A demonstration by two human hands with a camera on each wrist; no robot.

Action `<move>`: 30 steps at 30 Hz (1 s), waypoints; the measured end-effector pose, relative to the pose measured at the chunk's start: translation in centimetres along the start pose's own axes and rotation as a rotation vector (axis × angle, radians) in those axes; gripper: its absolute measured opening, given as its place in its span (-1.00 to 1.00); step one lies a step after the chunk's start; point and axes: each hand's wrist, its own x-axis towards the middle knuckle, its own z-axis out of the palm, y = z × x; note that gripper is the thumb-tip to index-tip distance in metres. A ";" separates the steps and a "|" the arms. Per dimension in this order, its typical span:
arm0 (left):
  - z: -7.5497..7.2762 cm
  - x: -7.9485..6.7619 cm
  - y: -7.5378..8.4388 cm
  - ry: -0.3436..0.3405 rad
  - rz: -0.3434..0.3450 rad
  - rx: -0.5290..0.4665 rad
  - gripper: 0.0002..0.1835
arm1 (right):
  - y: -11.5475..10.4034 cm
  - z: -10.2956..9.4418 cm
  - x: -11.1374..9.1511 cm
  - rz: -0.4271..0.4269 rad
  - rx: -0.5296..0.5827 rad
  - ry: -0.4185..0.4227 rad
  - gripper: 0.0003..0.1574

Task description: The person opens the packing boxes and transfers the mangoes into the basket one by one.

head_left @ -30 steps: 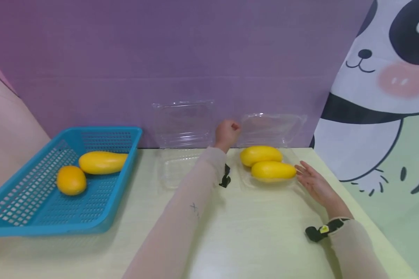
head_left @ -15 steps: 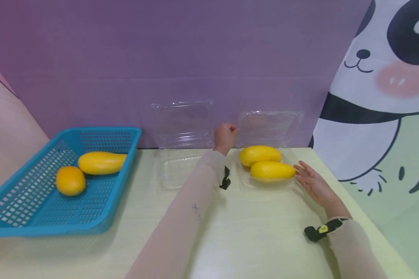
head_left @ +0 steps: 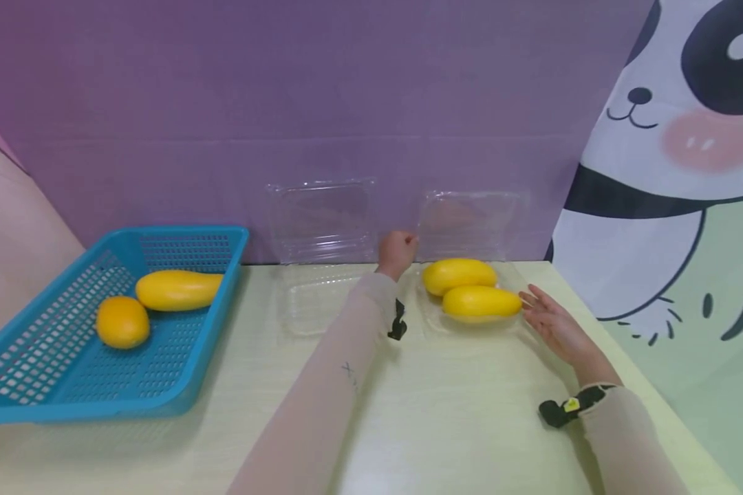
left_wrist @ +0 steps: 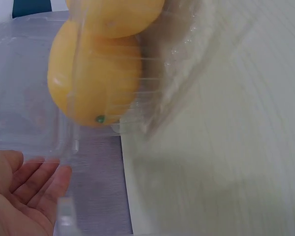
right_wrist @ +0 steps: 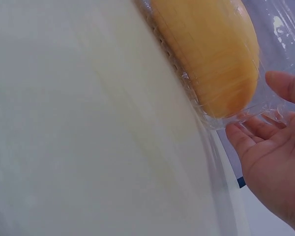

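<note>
Two smooth, oblong yellow fruits [head_left: 481, 301] lie side by side in the base of a clear plastic clamshell box on the right. Its transparent lid [head_left: 467, 220] stands raised behind them. At the lid's left edge is my left hand [head_left: 397, 254]; in the left wrist view its loosely bent fingers touch the lid [left_wrist: 27, 98], without a visible grip. My right hand [head_left: 551, 323] lies palm up at the box's right end. In the right wrist view, its fingertips [right_wrist: 236, 135] touch the clear rim below the fruit [right_wrist: 211, 54], thumb held apart.
A second clear clamshell box [head_left: 312, 302] stands to the left, its lid [head_left: 325, 220] upright against the purple backdrop. Farther left, a blue perforated basket [head_left: 188, 385] holds two more yellow fruits [head_left: 176, 290]. A panda picture covers the right wall.
My left hand has come down and slightly nearer along the lid's left side, and the right box's lid has swung a little more upright. My right hand stays at the box's right end.
</note>
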 end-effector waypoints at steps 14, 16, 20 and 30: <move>0.7 -0.1 -1.2 -0.118 -0.046 0.056 -0.46 | 0.0 -0.1 0.1 0.012 -0.010 -0.002 -0.14; 0.6 -0.1 -1.2 -0.117 -0.032 0.056 -0.48 | 0.0 -0.1 0.1 0.014 -0.001 0.001 -0.14; 0.2 -0.3 -1.1 -0.094 0.002 0.090 -0.58 | 0.0 0.0 0.1 0.018 0.010 0.008 -0.13; -1.1 -1.0 0.6 -0.034 0.127 0.250 -0.77 | -0.1 0.1 -0.1 0.018 0.000 0.008 -0.12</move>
